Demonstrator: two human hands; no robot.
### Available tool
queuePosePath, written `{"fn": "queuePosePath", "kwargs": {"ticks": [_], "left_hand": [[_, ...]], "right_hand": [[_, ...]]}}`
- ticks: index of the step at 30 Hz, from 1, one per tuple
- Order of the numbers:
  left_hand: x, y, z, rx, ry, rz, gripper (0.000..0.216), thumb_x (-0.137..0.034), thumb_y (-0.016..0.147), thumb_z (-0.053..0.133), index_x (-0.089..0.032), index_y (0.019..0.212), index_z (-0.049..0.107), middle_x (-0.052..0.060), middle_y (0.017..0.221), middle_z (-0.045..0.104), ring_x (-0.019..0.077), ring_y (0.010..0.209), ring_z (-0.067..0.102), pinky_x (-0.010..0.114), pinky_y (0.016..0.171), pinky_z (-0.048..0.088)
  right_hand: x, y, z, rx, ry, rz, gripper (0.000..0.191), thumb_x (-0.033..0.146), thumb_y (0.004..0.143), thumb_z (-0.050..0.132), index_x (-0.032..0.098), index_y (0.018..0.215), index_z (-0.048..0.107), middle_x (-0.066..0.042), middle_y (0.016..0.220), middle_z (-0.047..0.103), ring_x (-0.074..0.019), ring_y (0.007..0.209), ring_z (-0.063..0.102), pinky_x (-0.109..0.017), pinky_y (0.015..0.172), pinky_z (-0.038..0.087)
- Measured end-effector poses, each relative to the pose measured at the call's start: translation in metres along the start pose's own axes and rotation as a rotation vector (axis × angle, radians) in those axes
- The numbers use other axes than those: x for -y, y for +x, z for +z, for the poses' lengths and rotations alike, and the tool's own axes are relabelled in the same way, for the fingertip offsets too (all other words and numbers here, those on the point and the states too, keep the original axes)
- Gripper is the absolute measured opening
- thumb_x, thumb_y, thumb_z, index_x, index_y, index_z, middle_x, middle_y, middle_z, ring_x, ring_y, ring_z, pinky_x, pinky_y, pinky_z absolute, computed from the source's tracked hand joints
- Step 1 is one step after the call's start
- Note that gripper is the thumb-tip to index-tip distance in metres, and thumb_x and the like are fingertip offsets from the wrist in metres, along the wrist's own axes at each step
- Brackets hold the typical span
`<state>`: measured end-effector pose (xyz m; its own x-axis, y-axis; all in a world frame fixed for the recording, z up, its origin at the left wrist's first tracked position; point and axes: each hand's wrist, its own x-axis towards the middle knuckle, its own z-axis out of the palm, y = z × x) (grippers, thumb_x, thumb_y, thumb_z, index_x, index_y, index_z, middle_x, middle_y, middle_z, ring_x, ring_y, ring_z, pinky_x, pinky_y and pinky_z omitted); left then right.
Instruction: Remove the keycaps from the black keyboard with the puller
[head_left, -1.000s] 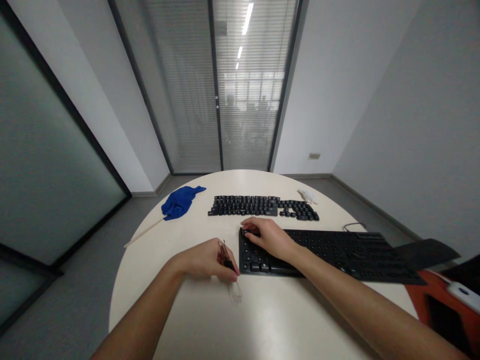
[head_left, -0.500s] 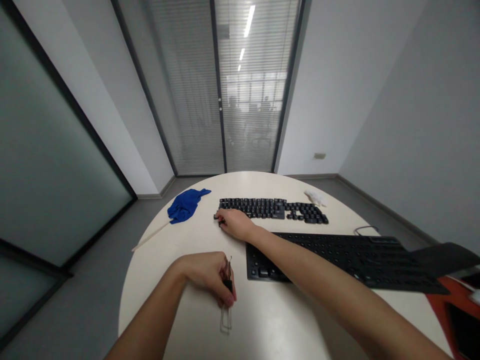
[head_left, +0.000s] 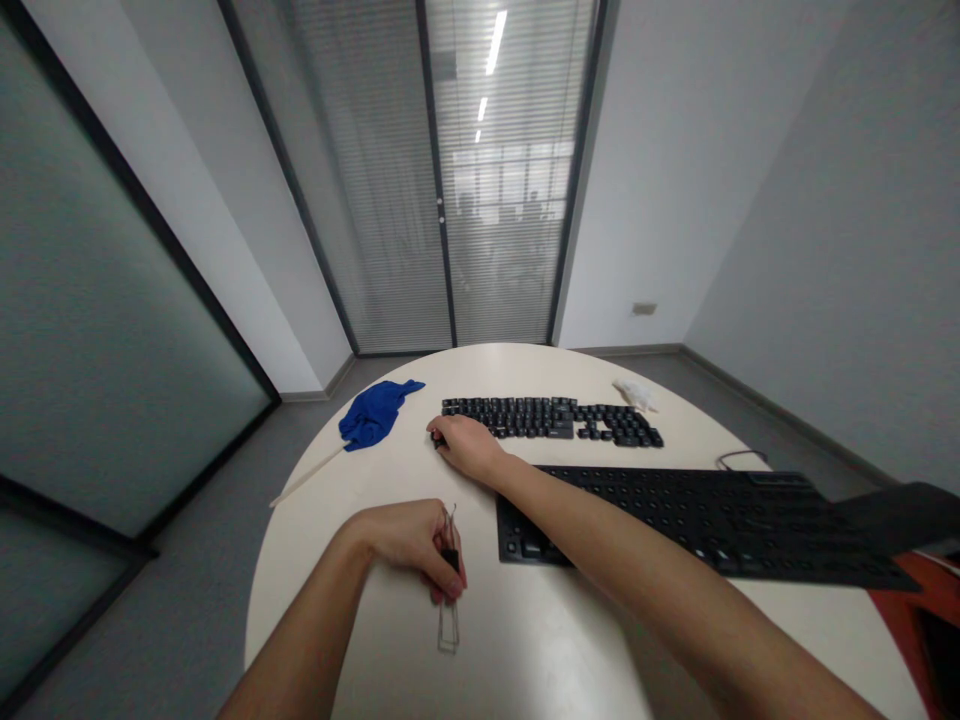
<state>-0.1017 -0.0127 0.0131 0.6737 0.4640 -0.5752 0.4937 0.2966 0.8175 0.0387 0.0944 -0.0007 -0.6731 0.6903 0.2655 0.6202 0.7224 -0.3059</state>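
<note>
My left hand [head_left: 409, 545] rests on the round table near its front, closed around a wire keycap puller [head_left: 448, 610] whose loops point toward me. My right hand [head_left: 465, 445] reaches across to the left end of the rows of loose black keycaps [head_left: 555, 418]. Its fingers are curled and pinch a small dark keycap against the table there. The black keyboard base [head_left: 697, 520], with most keys off, lies to the right under my right forearm.
A crumpled blue cloth [head_left: 375, 412] and a thin white stick [head_left: 307, 475] lie at the table's left rim. A white wad [head_left: 636, 393] sits at the back right and a cable [head_left: 739, 458] loops by the keyboard. A red object [head_left: 926, 600] shows at the lower right.
My right hand left the keyboard's left end and moved back and left to the end of the keycap rows. My left hand turned the puller so that it points toward me.
</note>
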Motion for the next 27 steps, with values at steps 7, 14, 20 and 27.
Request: {"fn": "queuePosePath", "kwargs": {"ticks": [7, 14, 20, 27], "left_hand": [[0.004, 0.004, -0.003, 0.017, -0.027, 0.019, 0.036, -0.041, 0.055, 0.089, -0.016, 0.077, 0.078, 0.004, 0.070, 0.076, 0.0159, 0.059, 0.068, 0.026, 0.066, 0.054], [-0.001, 0.005, -0.002, -0.055, -0.020, 0.065, 0.038, -0.043, 0.055, 0.088, -0.014, 0.077, 0.077, 0.004, 0.068, 0.074, 0.0168, 0.062, 0.068, 0.026, 0.065, 0.054], [-0.008, 0.008, 0.008, -0.041, -0.001, 0.120, 0.037, -0.043, 0.056, 0.087, -0.015, 0.079, 0.077, 0.005, 0.072, 0.075, 0.0172, 0.063, 0.069, 0.026, 0.067, 0.055], [-0.005, 0.008, 0.005, -0.074, 0.031, 0.106, 0.036, -0.042, 0.057, 0.086, -0.015, 0.079, 0.077, 0.004, 0.071, 0.075, 0.0166, 0.063, 0.067, 0.025, 0.065, 0.053]], "right_hand": [[0.002, -0.002, -0.002, -0.013, -0.027, -0.023, 0.040, 0.011, 0.084, 0.061, 0.015, 0.124, 0.057, -0.010, 0.116, 0.068, -0.0221, 0.108, 0.061, -0.031, 0.093, 0.041], [0.001, -0.019, -0.018, -0.035, -0.044, -0.018, 0.041, 0.015, 0.083, 0.064, 0.015, 0.123, 0.056, -0.011, 0.115, 0.067, -0.0234, 0.107, 0.060, -0.032, 0.091, 0.041], [-0.012, -0.049, -0.037, -0.021, -0.070, -0.021, 0.028, 0.016, 0.086, 0.063, 0.017, 0.113, 0.064, -0.008, 0.111, 0.070, -0.0219, 0.102, 0.062, -0.031, 0.088, 0.042], [-0.003, -0.035, -0.028, 0.024, -0.166, -0.102, 0.023, 0.020, 0.088, 0.061, 0.018, 0.110, 0.067, -0.010, 0.109, 0.070, -0.0247, 0.103, 0.062, -0.033, 0.088, 0.043]]}}
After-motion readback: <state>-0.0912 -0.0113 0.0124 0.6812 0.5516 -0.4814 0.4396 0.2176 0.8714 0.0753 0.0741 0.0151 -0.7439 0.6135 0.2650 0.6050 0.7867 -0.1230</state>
